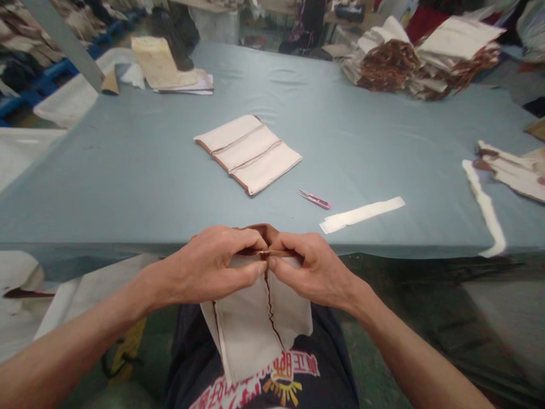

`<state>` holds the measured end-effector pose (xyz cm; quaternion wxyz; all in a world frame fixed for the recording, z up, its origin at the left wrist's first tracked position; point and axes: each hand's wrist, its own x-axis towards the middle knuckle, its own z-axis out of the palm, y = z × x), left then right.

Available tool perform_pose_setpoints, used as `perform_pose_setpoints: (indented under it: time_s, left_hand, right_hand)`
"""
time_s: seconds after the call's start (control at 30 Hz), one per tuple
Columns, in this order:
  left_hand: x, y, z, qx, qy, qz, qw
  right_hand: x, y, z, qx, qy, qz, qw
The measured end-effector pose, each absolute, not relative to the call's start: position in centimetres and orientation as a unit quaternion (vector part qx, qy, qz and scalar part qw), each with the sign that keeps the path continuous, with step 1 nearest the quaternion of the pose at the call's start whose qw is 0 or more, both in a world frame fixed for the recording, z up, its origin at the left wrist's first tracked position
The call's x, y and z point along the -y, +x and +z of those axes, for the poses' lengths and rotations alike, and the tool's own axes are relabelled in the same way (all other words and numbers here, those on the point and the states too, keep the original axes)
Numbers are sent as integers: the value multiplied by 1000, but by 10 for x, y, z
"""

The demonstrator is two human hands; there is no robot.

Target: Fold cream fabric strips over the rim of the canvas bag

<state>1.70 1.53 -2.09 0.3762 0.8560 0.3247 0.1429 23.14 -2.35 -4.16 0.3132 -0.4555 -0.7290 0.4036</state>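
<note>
At the near edge of the blue table (149, 176), two bare hands hold a pale cloth (244, 321) with brown trim (267, 230) at its top. The left hand (208, 261) pinches the cloth from one side, and the right hand (317, 267) pinches it from the other. On both hands, the thumb and fingers are pressed together on the cloth. The fingertips almost meet at the top of a dark, wavy seam (270, 309), maybe so that this small spot can't slip and is easy to see. The rest of the cloth hangs down in front of the dark shirt (326, 329), so it looks as if only the top needs holding. I can't tell if the trim touches the table.

Past the hands, a folded cloth (251, 150) lies flat on the table, perhaps so that it won't crease. A little pink tool (319, 200) lies near it, and a white strip (361, 215) lies just to the right of the tool. Both seem put there to be within easy reach. Far back on the right sit messy piles of cloth (387, 65), probably out of the way.
</note>
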Motion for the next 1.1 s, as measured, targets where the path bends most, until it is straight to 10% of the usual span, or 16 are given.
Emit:
perform_pose_setpoints:
  time_s: [0.83,1.1]
  left_hand:
    - [-31,34,15,-178,968,4,178]
    - [-16,27,-15,-113,992,34,-48]
  right_hand:
    - [18,230,-35,762,-500,369,181]
    - [24,225,-69,460,-407,750,244]
